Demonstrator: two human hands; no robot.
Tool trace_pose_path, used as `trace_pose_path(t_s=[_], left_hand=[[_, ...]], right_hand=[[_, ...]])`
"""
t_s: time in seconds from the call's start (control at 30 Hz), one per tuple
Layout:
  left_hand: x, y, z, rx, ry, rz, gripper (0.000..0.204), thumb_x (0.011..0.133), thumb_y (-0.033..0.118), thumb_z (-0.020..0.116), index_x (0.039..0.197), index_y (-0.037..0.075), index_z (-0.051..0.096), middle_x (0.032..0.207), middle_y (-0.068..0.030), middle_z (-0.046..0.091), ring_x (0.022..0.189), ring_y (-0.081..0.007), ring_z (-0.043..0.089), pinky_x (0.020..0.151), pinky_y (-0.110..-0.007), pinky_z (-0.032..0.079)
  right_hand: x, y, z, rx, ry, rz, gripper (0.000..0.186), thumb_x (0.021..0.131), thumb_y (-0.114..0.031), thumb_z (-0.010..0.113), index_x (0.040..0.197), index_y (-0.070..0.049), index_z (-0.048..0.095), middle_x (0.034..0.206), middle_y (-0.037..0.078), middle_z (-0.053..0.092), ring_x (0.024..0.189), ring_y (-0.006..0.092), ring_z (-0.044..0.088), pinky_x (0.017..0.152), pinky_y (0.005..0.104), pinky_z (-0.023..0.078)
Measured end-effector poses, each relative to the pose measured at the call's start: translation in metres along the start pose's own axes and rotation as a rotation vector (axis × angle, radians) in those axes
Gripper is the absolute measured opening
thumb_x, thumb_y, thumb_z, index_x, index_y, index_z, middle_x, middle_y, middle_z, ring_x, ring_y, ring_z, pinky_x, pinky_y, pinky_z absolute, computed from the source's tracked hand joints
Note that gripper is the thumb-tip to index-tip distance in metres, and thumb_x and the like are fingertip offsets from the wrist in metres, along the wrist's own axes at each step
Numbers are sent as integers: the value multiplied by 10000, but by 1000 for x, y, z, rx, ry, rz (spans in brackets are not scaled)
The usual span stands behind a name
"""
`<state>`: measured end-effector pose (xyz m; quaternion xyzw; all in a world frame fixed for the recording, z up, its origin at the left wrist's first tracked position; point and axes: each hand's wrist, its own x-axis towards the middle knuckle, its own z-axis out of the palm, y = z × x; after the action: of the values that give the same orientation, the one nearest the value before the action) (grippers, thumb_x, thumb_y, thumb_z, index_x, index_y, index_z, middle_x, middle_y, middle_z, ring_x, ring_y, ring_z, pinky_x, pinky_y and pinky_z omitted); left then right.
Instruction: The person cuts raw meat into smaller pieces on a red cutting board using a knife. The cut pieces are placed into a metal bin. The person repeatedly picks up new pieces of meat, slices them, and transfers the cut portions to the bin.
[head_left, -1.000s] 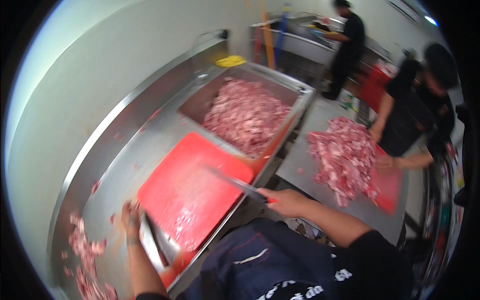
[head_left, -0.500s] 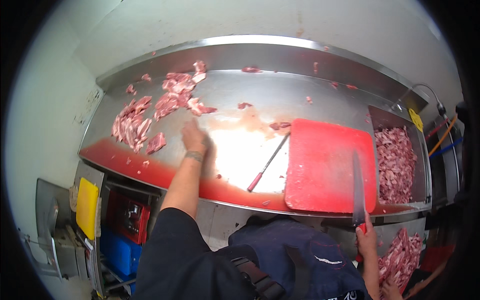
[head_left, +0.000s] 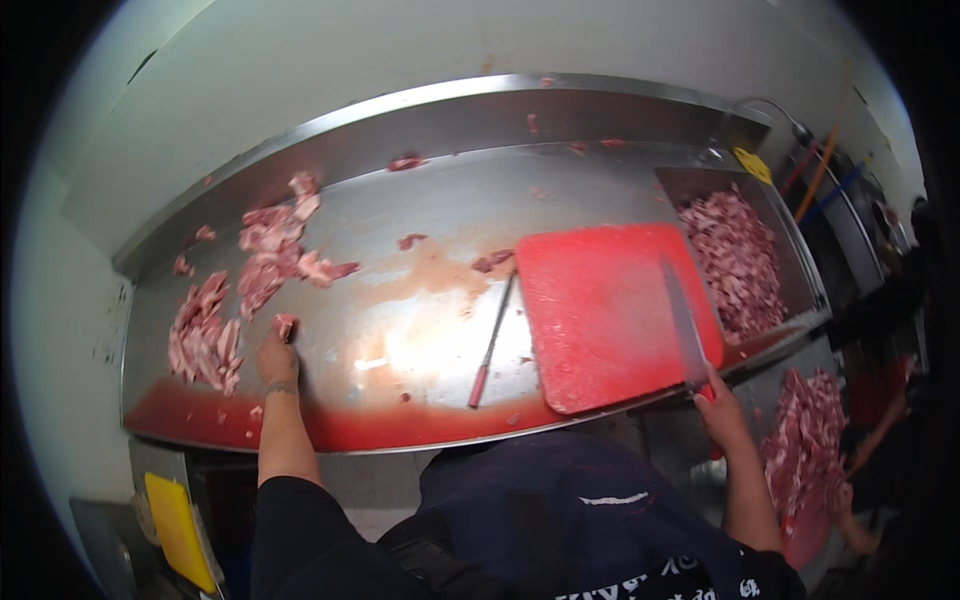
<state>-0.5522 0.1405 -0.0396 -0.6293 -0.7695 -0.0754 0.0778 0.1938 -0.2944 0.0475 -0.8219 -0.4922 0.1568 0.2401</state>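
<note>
A steel table [head_left: 420, 330] carries a red cutting board [head_left: 610, 315] and, at its left, raw meat pieces [head_left: 205, 335]. The right hand [head_left: 722, 412] grips a knife [head_left: 684, 322] over the board — the left hand [head_left: 277, 355] has its fingers closed on a meat chunk [head_left: 285, 325]. A yellow tag [head_left: 750, 165] lies by the meat tray [head_left: 745, 250].

Pale plain wall [head_left: 420, 60] behind a steel counter [head_left: 420, 330], brightly glared.

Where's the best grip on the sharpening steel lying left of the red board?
Probably the red handle end of the sharpening steel, nearest the counter's front edge, coming from above. The rod lies flat on the steel counter, clear of the red cutting board, and the slim metal shaft offers little hold.
</note>
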Motion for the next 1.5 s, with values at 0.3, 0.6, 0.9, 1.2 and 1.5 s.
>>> trace_pose_path(t_s=[0.3,0.6,0.9,1.2,1.5], left_hand=[[-3,217,-55,-1564,-544,-267,222,996,187,644,1209,168,703,937,25,748,762,-72,667,576,-261,535],[-180,501,-98,-630,91,1153,524,868,67,690,1392,56,688,1462,-180,642,1374,-420,551,1184,-502,429],[-247,559,-76,-756,63,918,459,866,258,684,1280,59,701,1302,-180,652,1236,-425,558,1115,-533,436],[-246,574,-91,-670,154,1035,354,838,181,692,1171,61,703,1119,-131,686,1081,-391,596,981,-515,488],[-242,570,-87,-771,55,1086,342,838,177,711,1156,51,690,1089,-141,680,1055,-383,591,959,-504,497]], right_hand=[[-9,10,-30,473,-276,384,754,1013,-105,691,1699,-149,382,893,34,651,601,107,601,568,307,515],[-13,65,-61,364,-314,221,518,990,-172,710,1452,-25,528,979,180,716,799,307,718,744,439,573],[10,64,-79,29,-393,-88,623,1020,-171,647,1595,-128,413,1098,284,715,1008,481,710,886,570,555],[48,15,-82,-266,-506,-122,743,1059,-209,606,1723,-223,272,1076,244,721,978,457,707,874,561,558],[143,-50,-25,-214,-575,5,765,1064,-172,562,1741,-258,214,1179,290,720,1042,459,711,921,543,560]])
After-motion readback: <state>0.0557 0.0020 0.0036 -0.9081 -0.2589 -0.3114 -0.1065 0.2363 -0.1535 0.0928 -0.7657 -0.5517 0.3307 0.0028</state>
